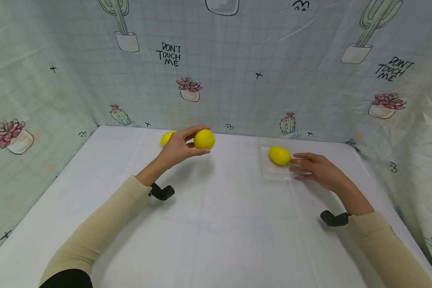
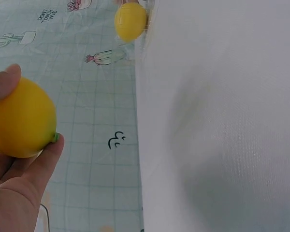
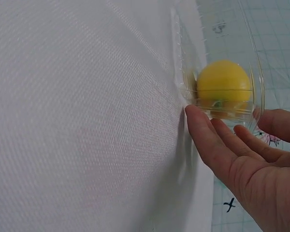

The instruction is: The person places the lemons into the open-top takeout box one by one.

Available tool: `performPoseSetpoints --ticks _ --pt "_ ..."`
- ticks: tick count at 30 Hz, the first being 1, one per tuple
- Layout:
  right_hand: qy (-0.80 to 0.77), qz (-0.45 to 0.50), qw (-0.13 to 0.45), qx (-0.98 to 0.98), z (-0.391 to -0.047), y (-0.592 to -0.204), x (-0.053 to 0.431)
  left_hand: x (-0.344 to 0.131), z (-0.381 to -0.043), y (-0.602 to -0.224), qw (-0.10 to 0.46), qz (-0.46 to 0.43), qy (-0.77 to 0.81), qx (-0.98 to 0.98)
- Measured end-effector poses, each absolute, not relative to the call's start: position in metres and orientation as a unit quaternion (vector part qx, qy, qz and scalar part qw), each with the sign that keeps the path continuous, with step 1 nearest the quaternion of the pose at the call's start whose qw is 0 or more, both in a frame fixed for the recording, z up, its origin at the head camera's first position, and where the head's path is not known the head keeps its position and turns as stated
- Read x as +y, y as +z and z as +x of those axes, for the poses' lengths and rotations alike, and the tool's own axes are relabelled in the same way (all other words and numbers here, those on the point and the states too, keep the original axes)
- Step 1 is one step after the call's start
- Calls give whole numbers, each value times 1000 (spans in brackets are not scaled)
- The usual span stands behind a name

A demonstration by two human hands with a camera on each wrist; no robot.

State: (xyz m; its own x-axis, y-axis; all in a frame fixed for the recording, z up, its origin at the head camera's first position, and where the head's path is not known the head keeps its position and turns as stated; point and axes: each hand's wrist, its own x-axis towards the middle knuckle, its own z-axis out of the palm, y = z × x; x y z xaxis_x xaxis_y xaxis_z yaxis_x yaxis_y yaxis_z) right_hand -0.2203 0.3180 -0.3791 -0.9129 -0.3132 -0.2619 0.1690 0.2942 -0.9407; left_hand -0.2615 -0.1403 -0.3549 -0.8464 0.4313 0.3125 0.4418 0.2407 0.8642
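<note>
My left hand (image 1: 176,149) holds a yellow lemon (image 1: 204,139) above the table, thumb and fingers on opposite sides of it. A green tip shows on this lemon in the left wrist view. Just behind that hand, a second lemon (image 1: 167,137) lies on the table, partly hidden. To the right stands a clear plastic container (image 1: 268,174) with one lemon (image 1: 279,155) inside. Beside the container's right side is my right hand (image 1: 320,171), its fingers extended. In the right wrist view its fingertips (image 3: 193,113) are at the container's near wall, apparently touching it.
A white cloth covers the table (image 1: 237,240). Behind the table's far edge hangs a curtain (image 1: 230,100) printed with cacti and lettering, and it continues along both sides. Each wrist carries a black camera mount (image 1: 335,219).
</note>
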Motion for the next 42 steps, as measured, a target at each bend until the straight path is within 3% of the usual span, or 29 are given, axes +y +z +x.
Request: performPoseSetpoints --ticks 42 --pt "-601 -44 206 771 -222 -378 320 -75 -272 -350 3 -318 -550 -772"
